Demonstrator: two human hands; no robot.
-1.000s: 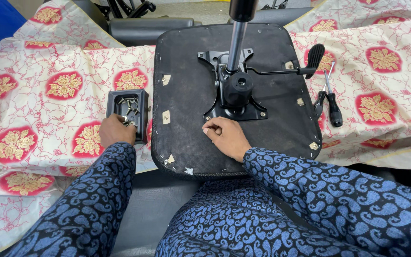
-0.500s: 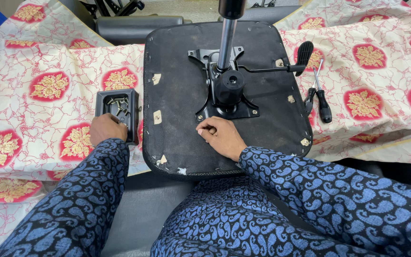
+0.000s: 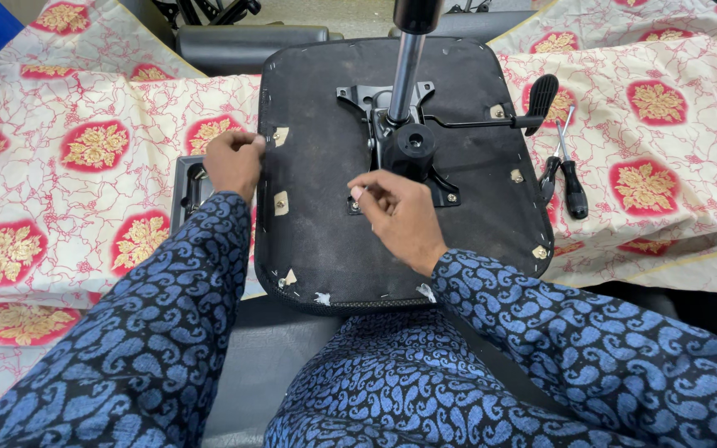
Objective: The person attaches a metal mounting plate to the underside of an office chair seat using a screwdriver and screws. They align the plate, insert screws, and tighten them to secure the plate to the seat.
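An upturned black chair seat (image 3: pixel 317 236) lies in front of me on a patterned cloth. A black metal mechanism plate (image 3: pixel 415 148) is bolted to its middle, and a grey gas cylinder (image 3: pixel 406 70) rises from the plate. My left hand (image 3: pixel 234 162) grips the seat's left edge with thumb and fingers. My right hand (image 3: pixel 393 209) has its fingertips pinched at the plate's near left corner, seemingly on a small screw that the fingers mostly hide. Both of my sleeves are blue with a paisley print.
A black lever (image 3: pixel 541 95) sticks out to the right of the plate. Two screwdrivers (image 3: pixel 573 178) lie on the cloth (image 3: pixel 68 191) right of the seat. My left forearm partly covers a small black tray (image 3: pixel 186 187). A black chair part (image 3: pixel 246 37) lies behind.
My left hand has left the small tray and moved up and right to the seat's left edge. My right hand stays pinched at the plate's corner. The view has shifted closer.
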